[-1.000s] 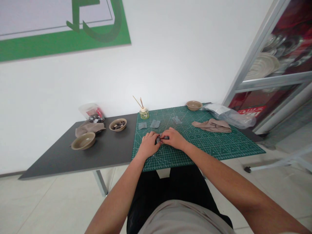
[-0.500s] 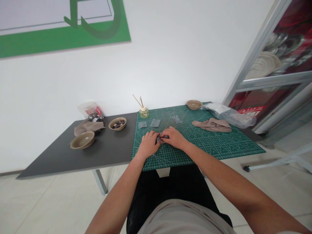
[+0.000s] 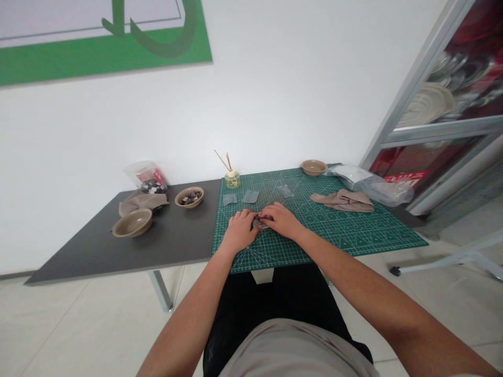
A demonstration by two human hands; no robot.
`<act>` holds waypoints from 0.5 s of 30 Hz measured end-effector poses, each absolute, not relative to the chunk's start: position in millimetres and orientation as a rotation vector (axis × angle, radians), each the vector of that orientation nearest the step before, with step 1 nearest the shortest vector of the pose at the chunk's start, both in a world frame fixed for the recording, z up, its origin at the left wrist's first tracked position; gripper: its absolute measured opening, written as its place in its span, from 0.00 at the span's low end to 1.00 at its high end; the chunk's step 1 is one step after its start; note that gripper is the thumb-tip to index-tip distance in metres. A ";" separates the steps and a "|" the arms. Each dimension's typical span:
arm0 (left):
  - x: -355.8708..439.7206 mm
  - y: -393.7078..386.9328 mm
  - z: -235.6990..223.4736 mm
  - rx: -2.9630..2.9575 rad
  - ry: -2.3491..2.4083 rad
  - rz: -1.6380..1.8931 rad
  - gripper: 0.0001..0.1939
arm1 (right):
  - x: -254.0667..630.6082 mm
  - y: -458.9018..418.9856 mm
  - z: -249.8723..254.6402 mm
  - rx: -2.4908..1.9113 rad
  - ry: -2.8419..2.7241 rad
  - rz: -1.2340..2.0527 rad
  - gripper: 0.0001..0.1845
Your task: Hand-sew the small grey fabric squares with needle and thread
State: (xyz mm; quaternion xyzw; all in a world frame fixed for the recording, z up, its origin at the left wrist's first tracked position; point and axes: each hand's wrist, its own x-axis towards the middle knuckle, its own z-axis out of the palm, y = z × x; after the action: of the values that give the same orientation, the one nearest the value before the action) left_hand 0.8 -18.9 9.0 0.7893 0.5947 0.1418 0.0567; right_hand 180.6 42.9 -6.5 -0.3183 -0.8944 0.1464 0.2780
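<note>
My left hand (image 3: 240, 230) and my right hand (image 3: 283, 222) meet near the front of the green cutting mat (image 3: 338, 230). Between their fingertips they pinch a small greyish plastic bag (image 3: 257, 222), mostly hidden by the fingers. Dark bits seem to be in it, too small to make out. Just beyond the hands, three similar flat small bags lie on the mat: a left one (image 3: 230, 199), a middle one (image 3: 250, 197) and a right one (image 3: 285, 191).
To the left, a bowl of small dark pieces (image 3: 189, 204), an empty bowl (image 3: 132, 225), a cloth (image 3: 142, 202) and a clear bag (image 3: 146, 177) rest on the grey table. A reed diffuser (image 3: 232, 179), another bowl (image 3: 314, 167), a brown cloth (image 3: 343, 201) and plastic packaging (image 3: 373, 186) stand farther back.
The fingers have shifted very slightly on the small bag, and a little more of it shows. Everything else on the table stays where it was.
</note>
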 end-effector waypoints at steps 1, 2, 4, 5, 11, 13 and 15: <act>0.9 -19.0 9.2 2.388 1.806 0.425 0.18 | 181.1 42.6 -6.1 -0.837 -2.401 0.418 0.04; 1.1 -19.0 9.4 2.381 1.808 0.419 0.18 | 181.7 42.2 -5.9 -0.829 -2.395 0.439 0.04; 1.3 -18.8 9.9 2.372 1.814 0.409 0.19 | 183.2 41.8 -6.4 -0.847 -2.367 0.457 0.04; 1.4 -18.6 10.0 2.371 1.816 0.405 0.19 | 183.9 41.7 -7.0 -0.874 -2.347 0.452 0.05; 0.5 -16.9 8.1 2.385 1.811 0.411 0.20 | 184.3 43.8 -9.5 -1.029 -2.274 0.383 0.04; 0.1 -16.6 7.4 2.393 1.807 0.421 0.20 | 183.2 44.3 -8.8 -1.021 -2.301 0.372 0.05; 0.0 -16.6 7.1 2.401 1.803 0.432 0.20 | 182.3 44.3 -7.7 -0.976 -2.344 0.383 0.05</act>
State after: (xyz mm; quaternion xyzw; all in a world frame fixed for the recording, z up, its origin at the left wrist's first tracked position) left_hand 0.0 -16.6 7.1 0.7903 0.5935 0.1422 0.0537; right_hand 182.3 44.3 -7.7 -0.3645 -0.8755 0.1429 0.2833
